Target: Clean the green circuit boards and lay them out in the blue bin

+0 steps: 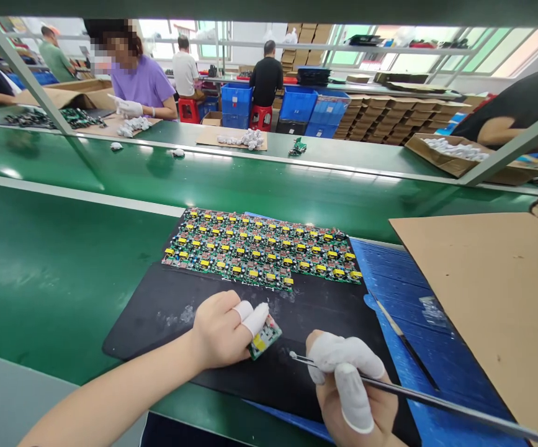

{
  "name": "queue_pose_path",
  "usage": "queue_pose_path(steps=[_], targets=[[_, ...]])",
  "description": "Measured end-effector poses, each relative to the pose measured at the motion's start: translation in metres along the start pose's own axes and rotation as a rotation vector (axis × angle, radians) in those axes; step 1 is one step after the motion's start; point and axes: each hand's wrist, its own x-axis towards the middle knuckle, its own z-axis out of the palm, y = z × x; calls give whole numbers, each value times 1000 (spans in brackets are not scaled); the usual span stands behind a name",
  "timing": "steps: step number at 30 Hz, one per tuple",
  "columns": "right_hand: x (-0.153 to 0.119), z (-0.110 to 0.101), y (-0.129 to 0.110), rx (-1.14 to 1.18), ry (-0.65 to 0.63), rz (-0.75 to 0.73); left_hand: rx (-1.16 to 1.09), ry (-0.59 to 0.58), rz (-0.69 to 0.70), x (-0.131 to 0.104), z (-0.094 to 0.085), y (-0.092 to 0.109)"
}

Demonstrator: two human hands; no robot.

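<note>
My left hand, with white covers on two fingers, grips a small green circuit board with a yellow part, tilted above the black mat. To its right, my right hand, also in white finger covers, is closed around a long thin metal tool. A small white blob sits at the tool's tip, which points toward the board without touching it. Behind both hands, rows of circuit boards with yellow parts lie side by side on the mat's far part.
A brush lies on blue film at the right, beside a cardboard sheet. Beyond the green belt, a person in purple handles white pieces. A metal post slants at the left.
</note>
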Motion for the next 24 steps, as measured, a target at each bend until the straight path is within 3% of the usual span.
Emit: queue_pose_path(steps=[3, 7, 10, 19, 22, 24], targets=[[2, -2, 5, -77, -85, 54, -11, 46, -173, 1, 4, -6], [3, 2, 22, -438, -468, 143, -91, 57, -303, 3, 7, -9], [1, 5, 31, -683, -603, 133, -197, 28, -411, 4, 7, -6], [7, 3, 28, -620, -568, 209, -523, -91, -805, -4, 14, -4], [9, 3, 27, -665, -596, 163, -609, -92, -894, -6, 16, -5], [15, -2, 26, -697, -526, 103, -667, -77, -948, -6, 17, -7]])
